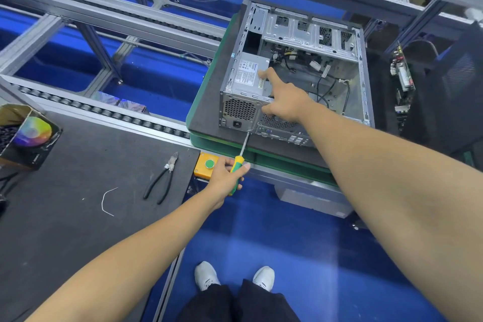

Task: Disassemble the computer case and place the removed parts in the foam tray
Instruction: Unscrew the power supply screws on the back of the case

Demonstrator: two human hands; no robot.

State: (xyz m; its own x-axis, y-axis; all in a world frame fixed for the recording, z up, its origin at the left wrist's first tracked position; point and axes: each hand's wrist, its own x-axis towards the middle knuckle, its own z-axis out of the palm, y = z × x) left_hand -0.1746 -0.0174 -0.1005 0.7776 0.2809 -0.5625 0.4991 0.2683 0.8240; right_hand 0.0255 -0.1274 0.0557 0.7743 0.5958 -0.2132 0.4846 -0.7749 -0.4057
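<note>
Computer case (pixel 300 73): open, side panel off, lying on a dark mat over a green pallet (pixel 198 102), long axis running away from the person, rear panel with ports facing them. Power supply (pixel 248 78): silver box in the near-left corner, label upward, fan grille toward the person. Right hand (pixel 283 100): resting on the power supply, index finger extended along its top, other fingers curled over the rear edge. Left hand (pixel 227 174): gripping a green-and-yellow screwdriver (pixel 241 158), shaft slanting up and away, tip at the case's rear panel. Pliers (pixel 162 180): flat on the dark tabletop (pixel 78 191), jaws pointing away. Orange button box (pixel 206 165): at the tabletop's edge.
</note>
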